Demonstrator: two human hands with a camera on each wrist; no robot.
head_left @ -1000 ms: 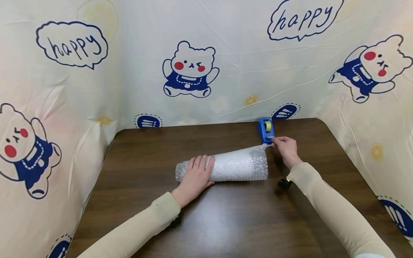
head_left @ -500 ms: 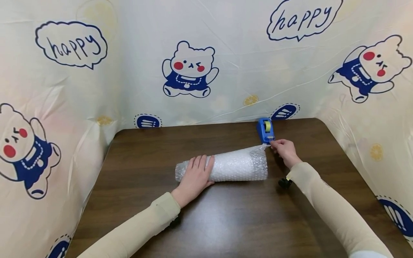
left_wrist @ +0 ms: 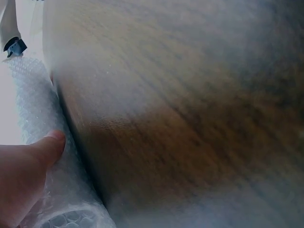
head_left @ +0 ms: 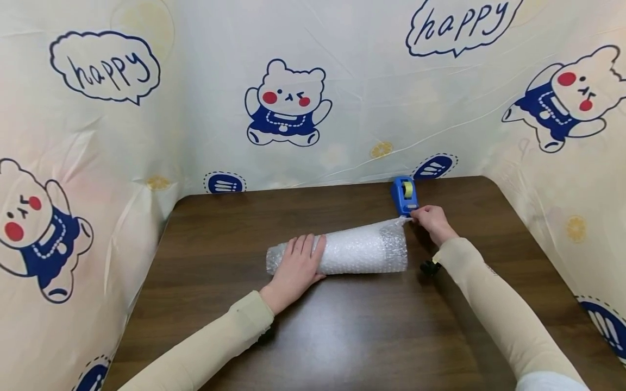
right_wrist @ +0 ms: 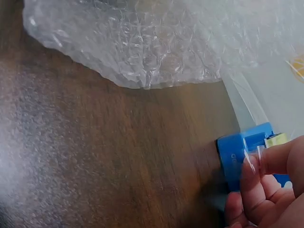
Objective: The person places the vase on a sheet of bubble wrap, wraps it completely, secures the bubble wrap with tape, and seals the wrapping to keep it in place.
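Note:
A roll of bubble wrap (head_left: 357, 250) lies across the table, one loose corner (head_left: 402, 221) raised at its far right end. My left hand (head_left: 295, 271) rests on the roll's left part, fingers laid straight over the top; in the left wrist view the thumb (left_wrist: 54, 142) presses its side. At the right end my right hand (head_left: 432, 222) pinches a strip of clear tape (right_wrist: 251, 102), which runs to the bubble wrap in the right wrist view. Just behind that hand stands a blue tape dispenser (head_left: 405, 196) with a yellow-cored roll.
The dark wooden table (head_left: 342, 336) has rounded far corners. A printed cloth (head_left: 342, 49) with bears and "happy" bubbles surrounds it at the back and sides. A small black device (head_left: 430, 267) sits under the right wrist.
The head view has shifted slightly. My right hand, pinching the tape, has moved only a little beside the loose corner. My left hand has stayed on the roll.

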